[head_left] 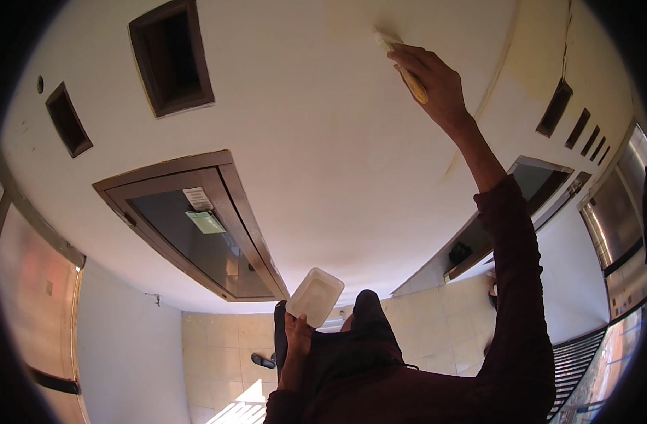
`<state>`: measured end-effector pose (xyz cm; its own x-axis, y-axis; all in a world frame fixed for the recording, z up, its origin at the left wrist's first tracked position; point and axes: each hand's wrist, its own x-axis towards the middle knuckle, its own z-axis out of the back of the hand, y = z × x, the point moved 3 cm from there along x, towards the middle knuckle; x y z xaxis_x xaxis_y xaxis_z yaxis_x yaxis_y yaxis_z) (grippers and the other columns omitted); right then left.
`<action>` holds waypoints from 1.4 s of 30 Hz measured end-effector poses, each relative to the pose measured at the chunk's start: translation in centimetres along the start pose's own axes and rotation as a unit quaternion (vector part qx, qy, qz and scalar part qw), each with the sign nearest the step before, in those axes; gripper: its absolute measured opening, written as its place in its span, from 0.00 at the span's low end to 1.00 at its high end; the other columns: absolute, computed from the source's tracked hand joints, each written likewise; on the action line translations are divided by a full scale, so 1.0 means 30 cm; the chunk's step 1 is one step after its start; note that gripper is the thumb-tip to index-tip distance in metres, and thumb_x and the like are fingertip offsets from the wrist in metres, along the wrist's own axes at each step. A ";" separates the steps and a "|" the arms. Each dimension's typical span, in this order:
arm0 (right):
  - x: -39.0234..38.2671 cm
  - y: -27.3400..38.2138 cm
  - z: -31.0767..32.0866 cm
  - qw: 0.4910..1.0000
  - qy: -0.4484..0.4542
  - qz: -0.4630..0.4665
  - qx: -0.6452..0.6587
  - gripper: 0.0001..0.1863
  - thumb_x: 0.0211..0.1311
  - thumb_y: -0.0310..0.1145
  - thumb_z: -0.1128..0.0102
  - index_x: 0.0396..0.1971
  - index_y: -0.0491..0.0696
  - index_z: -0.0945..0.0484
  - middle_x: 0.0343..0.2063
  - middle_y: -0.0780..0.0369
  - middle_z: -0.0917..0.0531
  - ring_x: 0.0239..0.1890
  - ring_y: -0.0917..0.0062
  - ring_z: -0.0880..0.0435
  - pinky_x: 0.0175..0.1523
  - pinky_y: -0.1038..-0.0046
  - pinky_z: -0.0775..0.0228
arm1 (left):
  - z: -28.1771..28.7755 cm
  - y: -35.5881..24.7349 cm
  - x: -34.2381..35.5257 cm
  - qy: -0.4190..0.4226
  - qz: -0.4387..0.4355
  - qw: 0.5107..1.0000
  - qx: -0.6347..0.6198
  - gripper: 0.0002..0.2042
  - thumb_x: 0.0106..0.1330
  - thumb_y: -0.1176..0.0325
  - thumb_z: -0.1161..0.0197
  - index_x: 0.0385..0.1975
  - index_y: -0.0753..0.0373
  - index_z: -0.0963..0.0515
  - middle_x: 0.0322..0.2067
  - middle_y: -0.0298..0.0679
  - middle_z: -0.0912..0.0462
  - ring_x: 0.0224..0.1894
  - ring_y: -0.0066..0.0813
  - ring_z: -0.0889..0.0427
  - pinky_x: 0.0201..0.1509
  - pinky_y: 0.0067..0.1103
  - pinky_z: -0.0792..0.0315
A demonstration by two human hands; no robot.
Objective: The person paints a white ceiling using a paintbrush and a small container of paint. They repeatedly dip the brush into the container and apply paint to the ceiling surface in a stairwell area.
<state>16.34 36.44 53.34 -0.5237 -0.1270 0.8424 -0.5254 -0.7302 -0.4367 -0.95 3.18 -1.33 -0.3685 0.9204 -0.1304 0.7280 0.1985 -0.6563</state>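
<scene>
My right hand is raised high on the right and closed round the wooden handle of a paintbrush. The bristle end touches or nearly touches the pale wall; a small greyish smudge shows beside the tip. Down by my waist, my left hand grips the near edge of a white rectangular plastic tub. Its inside looks whitish, and how much it holds I cannot tell. My left fingers are partly hidden under the tub.
A brown-framed window with papers on its glass is at left. Above it sits a dark framed opening; more vents line the right side. Below are a tiled floor, sandals and black railing bars.
</scene>
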 end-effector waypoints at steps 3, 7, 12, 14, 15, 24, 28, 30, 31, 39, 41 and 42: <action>-0.181 0.084 -0.070 0.996 0.082 0.014 -0.026 0.20 0.58 0.30 0.30 0.51 0.58 0.20 0.51 0.72 0.16 0.43 0.76 0.14 0.41 0.74 0.15 | -0.024 -0.001 0.013 0.009 -0.003 1.000 0.001 0.25 0.75 0.71 0.41 0.69 0.57 0.41 0.63 0.42 0.26 0.62 0.39 0.20 0.60 0.38 0.17; -0.465 0.237 -0.163 0.984 0.177 0.024 0.006 0.23 0.54 0.30 0.28 0.51 0.54 0.22 0.52 0.65 0.18 0.43 0.73 0.14 0.43 0.74 0.15 | -0.007 0.009 0.009 -0.005 0.005 1.000 0.012 0.25 0.75 0.71 0.41 0.69 0.57 0.41 0.63 0.42 0.27 0.62 0.40 0.20 0.60 0.38 0.17; -0.743 0.378 -0.246 0.960 0.260 -0.021 0.100 0.22 0.54 0.29 0.29 0.51 0.53 0.22 0.52 0.65 0.18 0.46 0.71 0.13 0.47 0.70 0.15 | -0.019 -0.008 0.000 -0.002 0.006 1.000 0.009 0.25 0.75 0.71 0.41 0.69 0.57 0.41 0.62 0.43 0.26 0.62 0.40 0.19 0.59 0.39 0.17; -0.786 0.383 -0.254 0.949 0.285 -0.049 0.126 0.21 0.55 0.28 0.30 0.51 0.54 0.21 0.51 0.67 0.17 0.46 0.72 0.13 0.47 0.70 0.15 | -0.012 -0.004 0.007 0.001 0.005 1.000 0.005 0.25 0.75 0.71 0.40 0.69 0.57 0.40 0.62 0.42 0.25 0.61 0.40 0.19 0.58 0.38 0.16; -0.807 0.373 -0.256 0.943 0.298 -0.063 0.138 0.21 0.55 0.27 0.30 0.51 0.54 0.21 0.51 0.68 0.17 0.46 0.72 0.13 0.47 0.70 0.15 | -0.010 0.001 0.009 0.000 0.006 1.000 0.003 0.25 0.75 0.71 0.40 0.69 0.57 0.40 0.62 0.42 0.25 0.61 0.40 0.19 0.58 0.38 0.16; -0.287 -0.010 -0.010 0.979 0.118 -0.125 0.112 0.10 0.65 0.30 0.31 0.45 0.55 0.17 0.46 0.69 0.13 0.43 0.72 0.11 0.46 0.70 0.15 | -0.013 0.020 0.020 -0.005 -0.014 1.000 0.013 0.25 0.75 0.67 0.39 0.68 0.57 0.41 0.58 0.46 0.24 0.51 0.43 0.15 0.42 0.37 0.14; -0.161 -0.088 0.058 0.998 0.004 -0.060 0.019 0.15 0.63 0.29 0.32 0.49 0.58 0.16 0.48 0.71 0.13 0.47 0.74 0.13 0.47 0.72 0.14 | -0.005 0.029 0.017 -0.006 -0.022 0.999 0.029 0.26 0.76 0.65 0.39 0.68 0.58 0.41 0.56 0.48 0.23 0.48 0.44 0.13 0.35 0.37 0.12; -0.193 -0.068 0.055 0.998 0.027 -0.053 0.009 0.17 0.62 0.28 0.33 0.51 0.58 0.17 0.51 0.71 0.14 0.49 0.75 0.14 0.47 0.73 0.14 | -0.004 0.022 0.017 0.007 0.007 1.000 0.013 0.24 0.76 0.70 0.40 0.68 0.57 0.40 0.60 0.43 0.25 0.57 0.40 0.18 0.51 0.38 0.16; -0.214 -0.048 0.043 0.998 0.037 -0.048 0.007 0.18 0.62 0.27 0.33 0.51 0.59 0.17 0.52 0.71 0.15 0.50 0.75 0.14 0.47 0.73 0.14 | -0.006 0.016 0.013 0.011 0.018 1.000 0.003 0.24 0.75 0.72 0.41 0.68 0.56 0.39 0.62 0.41 0.26 0.62 0.38 0.20 0.60 0.39 0.18; -0.620 0.185 -0.120 0.981 0.188 -0.029 0.042 0.22 0.57 0.28 0.30 0.53 0.55 0.21 0.55 0.66 0.18 0.53 0.71 0.15 0.49 0.71 0.14 | 0.005 0.023 0.016 0.016 0.018 1.000 -0.005 0.24 0.76 0.73 0.41 0.69 0.56 0.40 0.61 0.42 0.25 0.60 0.40 0.18 0.58 0.39 0.17; -0.698 0.231 -0.154 0.971 0.232 -0.038 0.049 0.21 0.57 0.28 0.30 0.52 0.55 0.21 0.55 0.66 0.18 0.53 0.71 0.15 0.49 0.71 0.14 | 0.005 0.024 0.010 0.016 0.019 1.000 -0.002 0.24 0.76 0.72 0.41 0.69 0.56 0.40 0.61 0.41 0.25 0.60 0.41 0.18 0.58 0.39 0.16; -0.735 0.249 -0.158 0.966 0.249 -0.033 0.064 0.21 0.57 0.29 0.30 0.51 0.55 0.21 0.54 0.66 0.17 0.52 0.71 0.14 0.48 0.71 0.15 | 0.000 0.024 0.004 0.018 0.020 1.000 0.001 0.24 0.76 0.72 0.41 0.69 0.56 0.40 0.61 0.41 0.25 0.59 0.41 0.18 0.58 0.39 0.16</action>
<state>20.77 36.97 29.99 -0.7664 0.2383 0.5966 -0.4983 -0.8067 -0.3179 -0.47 3.44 -1.81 -0.3182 0.9390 -0.1306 0.7406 0.1602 -0.6526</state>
